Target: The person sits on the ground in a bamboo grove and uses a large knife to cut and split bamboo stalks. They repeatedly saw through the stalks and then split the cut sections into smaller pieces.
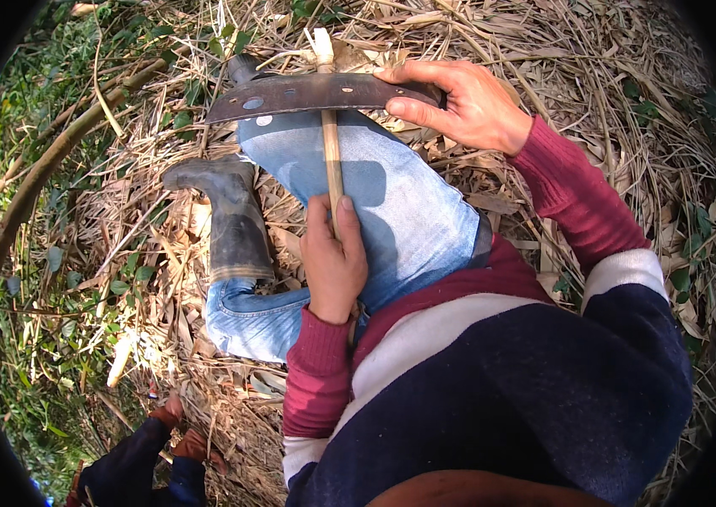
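Observation:
My left hand [337, 262] is closed round the lower part of a thin, straight wooden stick [332, 152] that points away from me over my jeans. Pale and ragged, the stick's far end shows beyond a dark curved metal blade [290, 95]. That blade lies crosswise over the stick and has several holes along it. My right hand [468, 106] grips the blade's right end, thumb on the near edge and fingers on the far edge. The stick is hidden where the blade crosses it.
Dry leaves and stalks [560, 51] cover the ground. A long bent branch [28, 190] arches through green plants on the left. One muddy rubber boot [235, 220] shows beside my bent leg. At lower left, another person's hands [174, 408] and dark sleeves are near the ground.

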